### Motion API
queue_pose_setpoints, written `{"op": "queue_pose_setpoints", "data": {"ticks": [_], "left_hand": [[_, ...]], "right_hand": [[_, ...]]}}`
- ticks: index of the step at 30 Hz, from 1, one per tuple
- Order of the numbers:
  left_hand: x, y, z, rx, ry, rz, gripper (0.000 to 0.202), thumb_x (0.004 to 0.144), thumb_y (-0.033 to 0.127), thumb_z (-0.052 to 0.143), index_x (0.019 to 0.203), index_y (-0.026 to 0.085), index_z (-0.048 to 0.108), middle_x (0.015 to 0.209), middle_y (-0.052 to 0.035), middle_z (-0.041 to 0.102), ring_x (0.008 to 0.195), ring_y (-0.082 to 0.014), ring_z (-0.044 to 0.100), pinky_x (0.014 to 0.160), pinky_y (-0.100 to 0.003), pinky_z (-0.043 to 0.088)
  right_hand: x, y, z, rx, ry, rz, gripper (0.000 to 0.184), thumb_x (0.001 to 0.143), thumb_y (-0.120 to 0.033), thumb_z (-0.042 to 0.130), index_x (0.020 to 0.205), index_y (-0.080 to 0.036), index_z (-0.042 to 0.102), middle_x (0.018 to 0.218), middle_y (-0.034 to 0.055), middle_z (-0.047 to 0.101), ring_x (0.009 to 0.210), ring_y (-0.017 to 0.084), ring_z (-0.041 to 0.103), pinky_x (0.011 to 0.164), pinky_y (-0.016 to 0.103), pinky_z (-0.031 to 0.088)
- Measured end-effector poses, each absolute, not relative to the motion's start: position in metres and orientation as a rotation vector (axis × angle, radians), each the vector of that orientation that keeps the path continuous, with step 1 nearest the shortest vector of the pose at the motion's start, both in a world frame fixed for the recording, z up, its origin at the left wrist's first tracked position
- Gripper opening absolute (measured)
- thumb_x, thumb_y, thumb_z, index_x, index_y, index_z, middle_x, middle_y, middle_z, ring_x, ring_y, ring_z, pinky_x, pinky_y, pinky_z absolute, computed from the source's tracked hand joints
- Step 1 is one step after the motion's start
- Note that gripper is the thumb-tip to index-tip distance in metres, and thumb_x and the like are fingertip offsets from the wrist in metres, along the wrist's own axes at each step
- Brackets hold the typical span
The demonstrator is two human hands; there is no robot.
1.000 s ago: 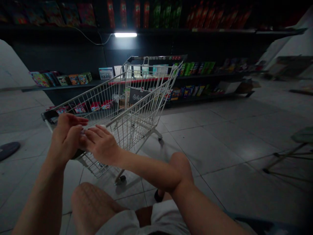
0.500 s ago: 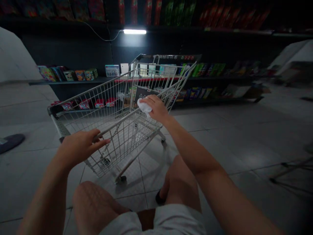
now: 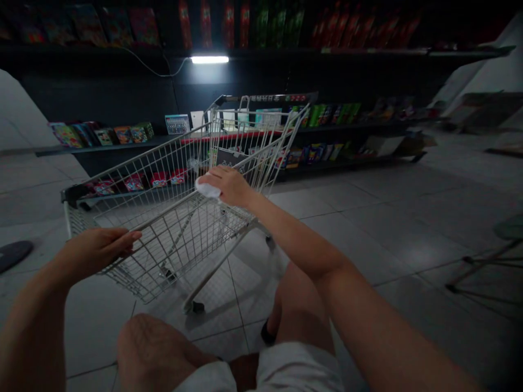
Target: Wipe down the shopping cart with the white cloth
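Observation:
A metal shopping cart [image 3: 180, 234] stands in front of my knees, its handle at the far side. My left hand [image 3: 96, 247] is closed round the near top rail, close to the cart's left corner. Farther along that same rail, my right hand [image 3: 229, 186] presses a white cloth [image 3: 208, 188] against the metal, fingers closed over it. The rail directly under the cloth is hidden. A dark sign [image 3: 229, 158] hangs inside the cart behind my right hand.
Store shelves [image 3: 134, 146] with boxes, bags and bottles run behind the cart. A lit tube lamp [image 3: 210, 60] is fixed there. At right stands a folding stool [image 3: 509, 228]. A dark round base [image 3: 15, 256] lies on the tiled floor at left.
My right hand with the cloth has slid left along the rail. My left hand has shifted left toward the cart's corner, and its fingers have closed more. The view has turned slightly.

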State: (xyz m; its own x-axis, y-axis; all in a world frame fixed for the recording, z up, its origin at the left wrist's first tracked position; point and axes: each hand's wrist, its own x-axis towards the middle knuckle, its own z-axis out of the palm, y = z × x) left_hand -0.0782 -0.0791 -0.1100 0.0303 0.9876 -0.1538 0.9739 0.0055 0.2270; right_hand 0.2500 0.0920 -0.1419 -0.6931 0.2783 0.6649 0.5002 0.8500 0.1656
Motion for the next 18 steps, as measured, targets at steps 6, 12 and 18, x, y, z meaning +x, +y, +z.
{"op": "queue_pose_setpoints", "data": {"ticks": [6, 12, 18], "left_hand": [[-0.093, -0.071, -0.098, 1.983, 2.039, 0.064, 0.065, 0.077, 0.08, 0.04, 0.091, 0.022, 0.067, 0.083, -0.0057, 0.075, 0.084, -0.028, 0.068, 0.079, -0.034, 0.046], [0.007, -0.017, -0.072, 2.394, 1.962, 0.058, 0.07, 0.078, 0.08, 0.039, 0.107, 0.02, 0.063, 0.088, -0.0105, 0.072, 0.081, -0.0283, 0.067, 0.069, -0.034, 0.045], [0.031, 0.018, -0.087, 2.321, 1.806, 0.241, 0.063, 0.085, 0.071, 0.028, 0.091, 0.02, 0.063, 0.08, -0.0103, 0.071, 0.073, -0.0243, 0.066, 0.069, -0.035, 0.049]], "right_hand": [[0.336, 0.166, -0.127, -0.898, -2.037, -0.314, 0.03, 0.084, -0.003, 0.048, 0.105, -0.015, 0.066, 0.105, 0.0076, 0.063, 0.1, 0.019, 0.055, 0.095, 0.035, 0.048], [0.265, 0.116, -0.136, -0.982, -1.988, -0.433, 0.029, 0.086, -0.007, 0.05, 0.105, -0.019, 0.068, 0.103, 0.007, 0.065, 0.103, 0.022, 0.054, 0.095, 0.04, 0.045], [0.295, 0.11, -0.134, -0.66, -2.247, -0.518, 0.049, 0.08, -0.005, 0.053, 0.125, -0.026, 0.059, 0.12, 0.0036, 0.06, 0.117, 0.021, 0.052, 0.106, 0.041, 0.045]]}}
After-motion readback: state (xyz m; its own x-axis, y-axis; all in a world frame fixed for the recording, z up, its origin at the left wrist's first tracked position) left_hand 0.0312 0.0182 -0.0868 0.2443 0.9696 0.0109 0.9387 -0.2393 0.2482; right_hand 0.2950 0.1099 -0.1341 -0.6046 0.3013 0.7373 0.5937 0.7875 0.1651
